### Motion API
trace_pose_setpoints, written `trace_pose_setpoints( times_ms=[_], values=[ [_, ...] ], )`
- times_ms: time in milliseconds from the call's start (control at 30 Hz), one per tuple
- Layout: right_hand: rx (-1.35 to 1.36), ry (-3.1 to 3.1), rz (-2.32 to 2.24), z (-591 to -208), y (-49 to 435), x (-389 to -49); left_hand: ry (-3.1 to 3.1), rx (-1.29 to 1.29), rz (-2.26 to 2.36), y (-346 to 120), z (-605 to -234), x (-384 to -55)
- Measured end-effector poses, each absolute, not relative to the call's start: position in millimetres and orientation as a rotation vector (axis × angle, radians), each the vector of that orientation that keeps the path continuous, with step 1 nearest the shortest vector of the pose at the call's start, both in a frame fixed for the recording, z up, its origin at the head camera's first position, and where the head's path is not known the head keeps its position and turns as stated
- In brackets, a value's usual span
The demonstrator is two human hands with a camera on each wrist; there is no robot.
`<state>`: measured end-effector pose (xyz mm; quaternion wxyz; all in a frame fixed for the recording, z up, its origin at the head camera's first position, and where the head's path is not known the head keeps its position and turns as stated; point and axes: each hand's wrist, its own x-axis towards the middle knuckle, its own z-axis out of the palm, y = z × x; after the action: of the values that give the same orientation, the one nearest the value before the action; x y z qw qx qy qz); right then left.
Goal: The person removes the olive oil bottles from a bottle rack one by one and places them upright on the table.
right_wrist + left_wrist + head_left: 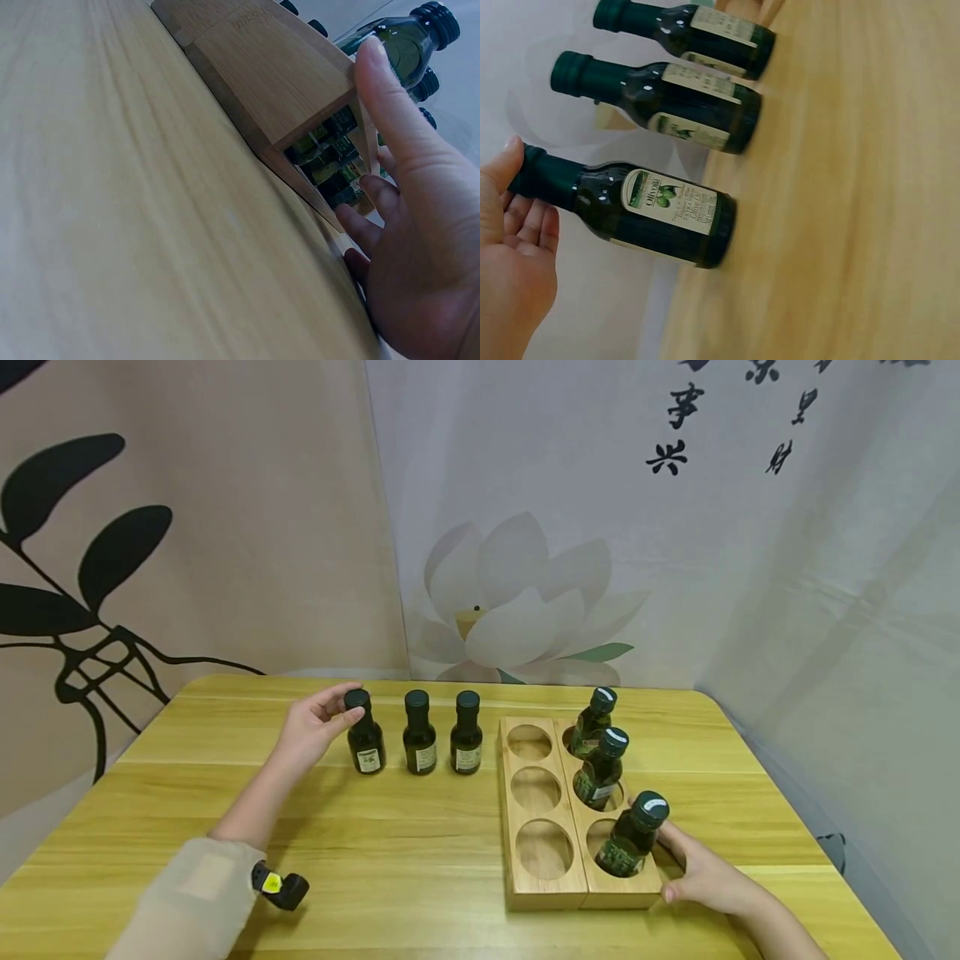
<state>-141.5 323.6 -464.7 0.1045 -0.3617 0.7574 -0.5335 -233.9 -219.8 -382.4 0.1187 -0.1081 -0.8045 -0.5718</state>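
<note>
My left hand (313, 723) pinches the dark cap of a small olive oil bottle (660, 206), which stands upright on the table at the left end of a row. Two matching bottles, a middle one (420, 739) and a right one (467, 739), stand beside it. My right hand (701, 868) is at the right side of a wooden bottle holder (543, 897), thumb by its front corner and fingers along its side. Three green-capped bottles, front (626, 847), middle (600, 772) and back (592, 727), lean in its right column. The left column's three round holes hold nothing.
The light wood table (405, 868) extends in front of the bottles and the holder. Behind its far edge hangs a printed curtain (300, 527) with a lotus and dark leaves. A small black device (281, 887) is strapped on the left sleeve.
</note>
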Motion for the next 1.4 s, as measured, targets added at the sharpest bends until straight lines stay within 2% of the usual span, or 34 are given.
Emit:
trace_pose_setpoints(
  times_ms=[267,700,1000,1400],
  values=[
    [-1.064,2.221,-1.579,-465,324,-142,-2.372,-0.256,-1.682,-220,-384,-234],
    [-1.057,2.2,-1.588,-465,324,-142,-2.199,-0.417,-1.734,-204,-340,-228],
    [-1.068,2.177,-1.596,-463,322,-143,-1.992,-0.632,-1.882,-160,-317,-211],
    [-1.065,2.19,-1.589,-465,322,-143,-1.867,-0.963,-1.949,-87,-319,-186]
  ],
)
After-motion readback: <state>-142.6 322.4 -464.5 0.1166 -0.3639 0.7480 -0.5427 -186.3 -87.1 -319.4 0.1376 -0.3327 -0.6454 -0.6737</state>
